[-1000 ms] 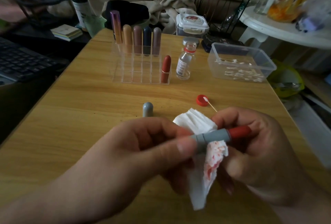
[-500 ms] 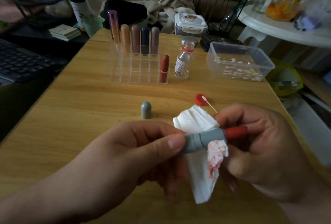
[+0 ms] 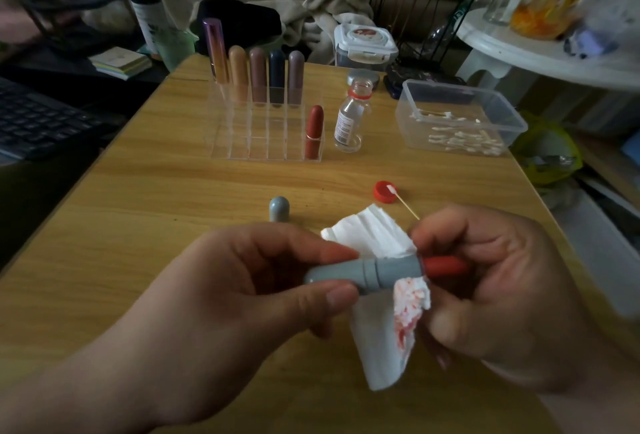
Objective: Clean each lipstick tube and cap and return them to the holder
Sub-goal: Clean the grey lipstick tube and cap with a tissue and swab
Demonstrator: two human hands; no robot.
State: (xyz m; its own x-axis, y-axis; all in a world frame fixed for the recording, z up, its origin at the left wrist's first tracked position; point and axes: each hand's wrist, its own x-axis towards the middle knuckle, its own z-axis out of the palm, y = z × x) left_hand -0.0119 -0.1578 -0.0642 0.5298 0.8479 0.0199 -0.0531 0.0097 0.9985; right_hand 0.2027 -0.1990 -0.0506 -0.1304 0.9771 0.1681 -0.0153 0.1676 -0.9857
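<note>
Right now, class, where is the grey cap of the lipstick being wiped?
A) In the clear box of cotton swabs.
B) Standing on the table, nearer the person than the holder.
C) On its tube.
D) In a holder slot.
B: the grey cap stands upright on the table, apart from the holder; the left hand grips the uncapped grey tube.

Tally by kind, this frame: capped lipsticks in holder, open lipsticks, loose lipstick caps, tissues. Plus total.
Capped lipsticks in holder: 6
Open grey lipstick: 1
Loose grey cap: 1
Tissue: 1
Total: 9
</note>
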